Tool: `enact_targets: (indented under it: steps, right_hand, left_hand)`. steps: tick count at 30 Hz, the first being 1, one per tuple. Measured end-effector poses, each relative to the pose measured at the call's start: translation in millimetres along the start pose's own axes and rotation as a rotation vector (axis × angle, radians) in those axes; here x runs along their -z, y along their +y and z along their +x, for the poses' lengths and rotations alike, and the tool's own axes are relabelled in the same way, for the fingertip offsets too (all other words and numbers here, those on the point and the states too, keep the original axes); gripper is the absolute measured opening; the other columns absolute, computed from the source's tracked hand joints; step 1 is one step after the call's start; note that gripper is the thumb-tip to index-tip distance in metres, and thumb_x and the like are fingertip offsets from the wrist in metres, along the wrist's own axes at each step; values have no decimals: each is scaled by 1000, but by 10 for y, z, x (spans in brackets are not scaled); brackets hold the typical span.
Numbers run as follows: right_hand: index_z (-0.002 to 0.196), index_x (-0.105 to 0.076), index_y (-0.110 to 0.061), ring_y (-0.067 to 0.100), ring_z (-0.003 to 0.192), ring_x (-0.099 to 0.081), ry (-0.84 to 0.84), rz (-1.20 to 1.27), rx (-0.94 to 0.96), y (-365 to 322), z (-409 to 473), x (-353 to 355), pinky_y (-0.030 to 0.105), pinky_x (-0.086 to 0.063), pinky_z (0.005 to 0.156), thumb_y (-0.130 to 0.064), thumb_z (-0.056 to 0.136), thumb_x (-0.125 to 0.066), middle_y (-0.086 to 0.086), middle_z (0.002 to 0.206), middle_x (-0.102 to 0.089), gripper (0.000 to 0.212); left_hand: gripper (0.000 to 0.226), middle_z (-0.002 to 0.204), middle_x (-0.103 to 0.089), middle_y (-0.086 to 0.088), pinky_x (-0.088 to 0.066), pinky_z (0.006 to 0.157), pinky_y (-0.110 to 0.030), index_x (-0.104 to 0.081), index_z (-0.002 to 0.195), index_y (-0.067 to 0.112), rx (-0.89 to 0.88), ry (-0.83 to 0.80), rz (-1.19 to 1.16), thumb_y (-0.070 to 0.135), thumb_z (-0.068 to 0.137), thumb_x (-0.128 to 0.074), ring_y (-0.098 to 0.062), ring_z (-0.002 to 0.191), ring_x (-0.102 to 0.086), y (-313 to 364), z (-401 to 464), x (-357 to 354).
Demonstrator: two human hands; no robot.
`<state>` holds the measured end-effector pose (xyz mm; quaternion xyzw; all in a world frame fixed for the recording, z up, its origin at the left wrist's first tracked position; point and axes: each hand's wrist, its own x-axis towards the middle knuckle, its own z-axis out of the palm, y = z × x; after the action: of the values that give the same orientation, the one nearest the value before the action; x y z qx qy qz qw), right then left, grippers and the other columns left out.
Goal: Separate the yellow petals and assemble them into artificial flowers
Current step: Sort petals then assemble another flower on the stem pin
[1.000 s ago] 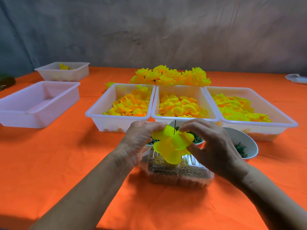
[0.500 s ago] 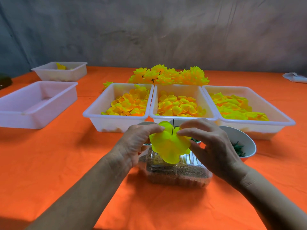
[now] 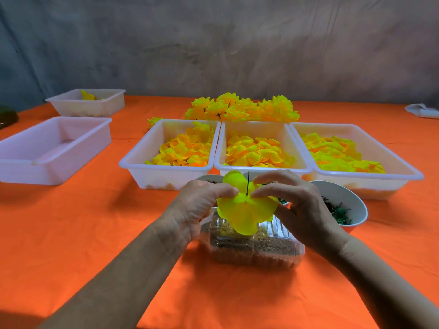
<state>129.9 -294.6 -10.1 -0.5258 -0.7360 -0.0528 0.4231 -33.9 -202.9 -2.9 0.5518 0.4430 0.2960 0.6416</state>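
Orange cloth covers our table. We pinch a yellow petal layer threaded on a thin stem, left hand and right hand either side, above the clear box, seemingly to seat it squarely.

Both hands meet over a clear box on the orange table. The left hand and right hand pinch a yellow petal piece threaded on a thin dark stem. Behind stand three petal-filled trays and finished flowers.
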Motion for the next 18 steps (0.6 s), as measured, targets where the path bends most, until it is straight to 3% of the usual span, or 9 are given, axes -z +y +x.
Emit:
enact_targets:
  steps: [3,6,9,13,18]
  right_hand:
    - [85,-75,-9,23,96,-63,-13,65,-69,33,4,-23,22,-46,78,7,72,-70,-1,100,-64,21]
    - [85,-75,-11,14,99,-61,-49,86,-116,48,4,-21,15,-44,82,13,70,-72,-10,102,-62,28]
    - [85,-75,-12,17,100,-61,-70,109,-152,36,-3,-22,22,-45,82,8,72,-73,-11,102,-62,24]
    - [86,-75,-9,24,99,-62,-70,149,-169,30,-5,-26,32,-47,82,0,75,-73,2,100,-67,14]
    - [86,-76,-10,22,102,-62,-94,221,-232,35,8,-25,26,-46,84,-7,77,-72,6,102,-68,10]
  left_hand:
    - [19,75,-66,-3,-41,76,-32,-72,86,6,19,-8,-4,14,70,-73,-19,79,-57,19,-1,-4]
    - [5,63,-65,4,-39,67,-29,-68,72,14,23,-17,-6,10,72,-71,-13,66,-57,26,-4,-11]
    - [9,57,-64,7,-38,63,-28,-67,69,16,43,-32,-9,8,74,-70,-12,61,-56,12,-12,-27]
    - [14,51,-61,8,-39,51,-22,-65,66,15,48,-43,-7,7,75,-68,-6,48,-56,5,-20,-29]
    - [13,58,-60,3,-36,39,-12,-65,72,15,40,-52,-6,3,76,-67,-9,49,-55,-17,-25,-18]
